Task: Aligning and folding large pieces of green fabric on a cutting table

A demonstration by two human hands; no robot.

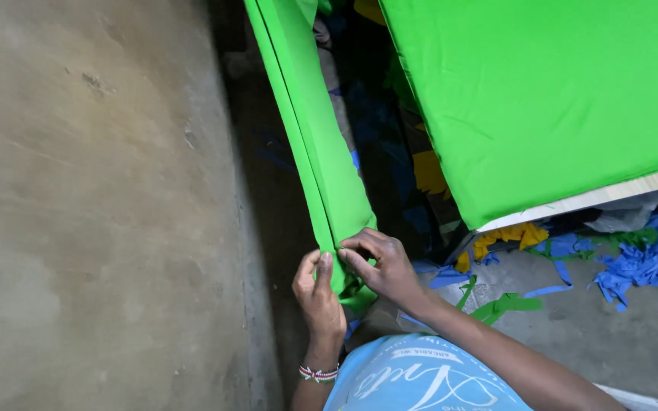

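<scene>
Two broad surfaces fill my view: a bare concrete wall (93, 198) on the left, and on the right a worktop (595, 199) covered by a flat sheet of bright green cloth (542, 91). Between them a long folded strip of green fabric (317, 144) hangs down to my hands. My right hand (382, 266) pinches its lower edge between thumb and fingers; my left hand (317, 293), a beaded band at the wrist, is closed on the same end from beneath. I judge the length folded and aligned, with only the bottom end left to square. Blue and green offcuts (618, 266) litter the floor (588, 327).
</scene>
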